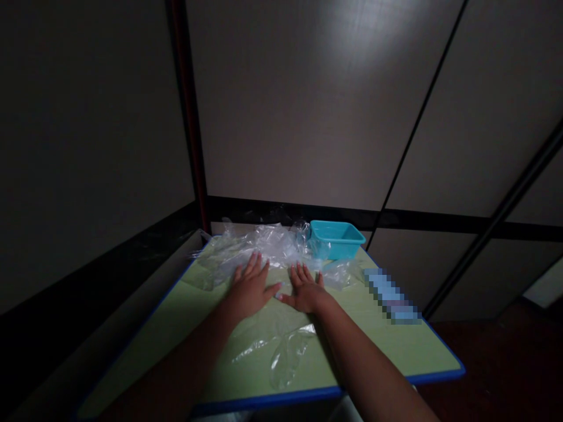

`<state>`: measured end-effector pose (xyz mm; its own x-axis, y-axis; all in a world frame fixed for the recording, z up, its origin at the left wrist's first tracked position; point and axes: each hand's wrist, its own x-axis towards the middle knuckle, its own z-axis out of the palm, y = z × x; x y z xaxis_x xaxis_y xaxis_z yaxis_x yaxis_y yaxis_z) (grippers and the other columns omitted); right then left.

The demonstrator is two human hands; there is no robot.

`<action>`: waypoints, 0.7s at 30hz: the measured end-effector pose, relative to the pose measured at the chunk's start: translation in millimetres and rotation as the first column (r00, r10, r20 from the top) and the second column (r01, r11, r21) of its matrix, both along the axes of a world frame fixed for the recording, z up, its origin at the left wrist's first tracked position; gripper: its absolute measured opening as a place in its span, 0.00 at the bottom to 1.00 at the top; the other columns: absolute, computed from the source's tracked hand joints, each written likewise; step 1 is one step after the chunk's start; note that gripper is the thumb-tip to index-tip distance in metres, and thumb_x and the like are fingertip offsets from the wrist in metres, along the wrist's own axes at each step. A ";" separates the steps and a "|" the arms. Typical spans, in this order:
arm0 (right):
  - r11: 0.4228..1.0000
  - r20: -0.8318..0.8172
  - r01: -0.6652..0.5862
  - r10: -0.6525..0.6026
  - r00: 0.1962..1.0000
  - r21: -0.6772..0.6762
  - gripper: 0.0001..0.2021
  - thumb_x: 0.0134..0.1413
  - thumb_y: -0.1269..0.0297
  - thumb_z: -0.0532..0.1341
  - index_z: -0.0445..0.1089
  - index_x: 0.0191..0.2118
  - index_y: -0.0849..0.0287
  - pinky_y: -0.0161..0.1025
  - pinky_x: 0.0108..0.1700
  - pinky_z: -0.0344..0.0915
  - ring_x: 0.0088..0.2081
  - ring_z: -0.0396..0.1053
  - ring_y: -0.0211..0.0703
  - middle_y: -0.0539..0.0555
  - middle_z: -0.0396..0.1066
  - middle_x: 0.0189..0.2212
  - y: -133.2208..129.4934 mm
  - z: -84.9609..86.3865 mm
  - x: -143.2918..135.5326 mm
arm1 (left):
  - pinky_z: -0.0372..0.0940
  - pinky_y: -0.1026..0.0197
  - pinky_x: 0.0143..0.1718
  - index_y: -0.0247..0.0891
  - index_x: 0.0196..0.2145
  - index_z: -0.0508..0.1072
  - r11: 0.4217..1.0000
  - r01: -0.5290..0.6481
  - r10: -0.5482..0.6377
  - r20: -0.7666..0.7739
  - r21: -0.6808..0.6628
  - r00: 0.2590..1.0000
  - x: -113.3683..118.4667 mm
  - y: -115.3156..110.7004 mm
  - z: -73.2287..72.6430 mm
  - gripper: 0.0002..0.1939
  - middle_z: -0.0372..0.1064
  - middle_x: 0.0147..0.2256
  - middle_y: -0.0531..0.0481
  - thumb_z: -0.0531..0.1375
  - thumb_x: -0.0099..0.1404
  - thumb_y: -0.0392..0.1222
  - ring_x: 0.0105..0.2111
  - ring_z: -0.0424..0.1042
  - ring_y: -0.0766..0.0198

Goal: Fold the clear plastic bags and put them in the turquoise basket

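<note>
Both left hand [250,293] and right hand [307,295] lie palm-down on clear plastic [272,240], fingers spread, gripping nothing visible. It bunches at twelve o'clock, blue tub [336,249] at one. Smoothing seems underway; another stroke would want light, even pressure.

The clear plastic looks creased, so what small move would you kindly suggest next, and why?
I would probably slide the left hand and right hand gently apart: both lie palm-down, close together, and the clear plastic around them is wrinkled.

Green, blue-edged table [169,346] bearing clear plastic [272,240], turquoise basket [338,241]
</note>
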<state>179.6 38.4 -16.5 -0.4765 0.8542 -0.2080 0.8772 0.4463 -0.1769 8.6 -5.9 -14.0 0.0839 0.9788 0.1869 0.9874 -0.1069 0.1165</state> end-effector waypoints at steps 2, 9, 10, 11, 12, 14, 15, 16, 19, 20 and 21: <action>1.000 0.006 -0.003 0.003 1.000 0.004 0.45 0.50 0.42 0.46 0.20 0.63 0.61 0.64 0.56 0.24 0.63 0.17 0.50 0.55 0.15 0.63 1.9 -1.6 -0.5 | 0.34 0.45 0.59 0.40 0.62 0.44 0.966 0.253 -0.251 0.044 -0.049 0.967 15.3 -5.0 -1.1 0.35 0.33 0.63 0.49 0.38 0.63 0.61 0.63 0.29 0.59; 0.999 0.032 0.018 -0.017 0.999 -0.030 0.47 0.49 0.44 0.50 0.21 0.63 0.63 0.65 0.55 0.27 0.63 0.17 0.51 0.57 0.15 0.63 7.9 -5.7 -0.5 | 0.38 0.48 0.59 0.37 0.63 0.41 0.913 0.359 -0.339 0.129 -0.195 0.932 32.3 -8.5 -14.2 0.38 0.33 0.63 0.44 0.35 0.62 0.64 0.62 0.34 0.54; 0.999 0.032 0.015 -0.014 0.999 -0.028 0.47 0.49 0.44 0.50 0.21 0.63 0.63 0.65 0.55 0.27 0.63 0.17 0.51 0.57 0.15 0.63 7.8 -5.8 -0.4 | 0.37 0.48 0.59 0.38 0.63 0.41 0.919 0.346 -0.328 0.122 -0.188 0.937 29.6 -7.8 -15.6 0.38 0.34 0.63 0.44 0.35 0.62 0.64 0.62 0.33 0.53; 1.000 0.031 0.016 -0.016 0.999 -0.025 0.47 0.48 0.44 0.50 0.21 0.63 0.63 0.65 0.55 0.26 0.63 0.17 0.51 0.57 0.15 0.63 7.6 -5.9 -0.3 | 0.37 0.48 0.59 0.38 0.63 0.42 0.927 0.329 -0.313 0.114 -0.180 0.943 26.5 -7.1 -16.8 0.38 0.35 0.63 0.44 0.35 0.62 0.65 0.62 0.32 0.52; 1.000 0.032 0.019 -0.019 0.999 -0.021 0.47 0.48 0.43 0.50 0.21 0.63 0.63 0.65 0.55 0.26 0.63 0.17 0.52 0.57 0.15 0.63 7.2 -6.0 -0.3 | 0.37 0.48 0.59 0.39 0.63 0.42 0.936 0.305 -0.290 0.107 -0.177 0.951 23.2 -6.1 -17.7 0.39 0.35 0.63 0.44 0.35 0.62 0.65 0.62 0.32 0.52; 1.000 0.031 0.026 -0.026 0.999 -0.017 0.47 0.48 0.41 0.50 0.20 0.63 0.61 0.66 0.55 0.25 0.62 0.17 0.52 0.56 0.15 0.62 6.6 -6.0 -0.4 | 0.38 0.47 0.59 0.38 0.62 0.43 0.957 0.219 -0.205 0.090 -0.190 0.975 16.3 -3.4 -18.9 0.39 0.35 0.63 0.42 0.35 0.62 0.65 0.62 0.31 0.51; 0.999 0.028 0.030 -0.029 0.999 -0.015 0.47 0.48 0.41 0.49 0.20 0.63 0.60 0.65 0.55 0.25 0.62 0.17 0.51 0.56 0.15 0.62 6.3 -6.0 -0.4 | 0.38 0.45 0.58 0.37 0.62 0.43 0.965 0.161 -0.147 0.081 -0.206 0.986 12.6 -1.4 -19.3 0.39 0.35 0.63 0.41 0.35 0.62 0.65 0.62 0.31 0.50; 0.999 0.024 0.032 -0.031 0.999 -0.016 0.47 0.48 0.39 0.48 0.20 0.63 0.59 0.65 0.55 0.24 0.62 0.16 0.51 0.56 0.14 0.62 6.0 -6.0 -0.5 | 0.38 0.44 0.58 0.36 0.62 0.43 0.970 0.097 -0.083 0.071 -0.224 0.994 8.8 0.9 -19.7 0.39 0.34 0.63 0.40 0.34 0.62 0.64 0.62 0.31 0.50; 0.999 0.011 0.034 -0.034 0.999 -0.020 0.47 0.47 0.36 0.46 0.20 0.62 0.57 0.65 0.55 0.22 0.62 0.16 0.51 0.56 0.14 0.62 5.0 -5.9 -0.5 | 0.38 0.40 0.57 0.32 0.62 0.44 0.963 -0.039 0.056 0.058 -0.267 0.997 -1.7 7.9 -19.7 0.39 0.32 0.63 0.37 0.33 0.63 0.62 0.62 0.32 0.51; 0.999 0.007 0.034 -0.034 0.999 -0.020 0.47 0.47 0.36 0.46 0.19 0.62 0.57 0.66 0.55 0.22 0.62 0.15 0.52 0.56 0.14 0.62 4.5 -5.9 -0.4 | 0.38 0.40 0.57 0.30 0.62 0.45 0.962 -0.070 0.087 0.054 -0.263 0.995 -4.2 9.5 -19.1 0.39 0.32 0.63 0.37 0.33 0.63 0.62 0.62 0.32 0.51; 0.999 0.000 0.031 -0.031 1.000 -0.017 0.46 0.48 0.36 0.45 0.19 0.62 0.57 0.66 0.54 0.23 0.62 0.16 0.52 0.55 0.15 0.62 4.0 -5.8 -0.2 | 0.38 0.40 0.57 0.28 0.61 0.45 0.966 -0.089 0.105 0.051 -0.244 0.993 -5.9 10.3 -18.0 0.40 0.33 0.62 0.36 0.33 0.63 0.62 0.62 0.32 0.51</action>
